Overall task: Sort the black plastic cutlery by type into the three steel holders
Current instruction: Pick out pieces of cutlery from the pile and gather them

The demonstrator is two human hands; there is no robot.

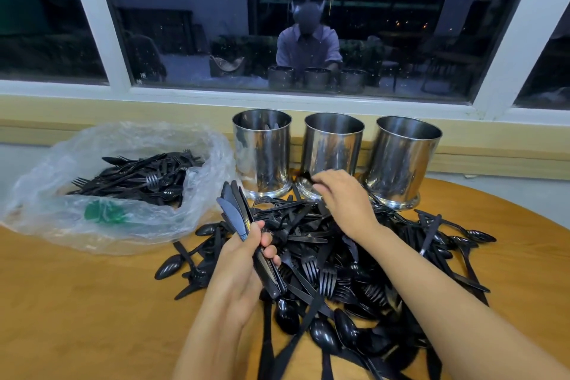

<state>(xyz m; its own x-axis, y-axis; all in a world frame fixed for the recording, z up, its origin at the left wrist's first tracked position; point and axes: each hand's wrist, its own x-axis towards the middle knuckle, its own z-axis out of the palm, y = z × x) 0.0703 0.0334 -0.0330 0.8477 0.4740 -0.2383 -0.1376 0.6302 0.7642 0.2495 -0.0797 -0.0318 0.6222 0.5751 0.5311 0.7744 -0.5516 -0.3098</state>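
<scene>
The left hand (243, 265) is clamped on a bunch of knives (233, 210), blades fanned toward the upper left. The right hand (339, 197) curls into the far edge of the pile (339, 274) at centre frame; I cannot tell whether it grips a piece. It is best to lift a knife clear by its handle rather than drag it. The holders (333, 145) stand just behind, with the bag (123, 225) at left. There is bare table (77, 302) at lower left.

R hand (342, 200) fingertips out of sight; pile (339, 271) past btm edge.
</scene>
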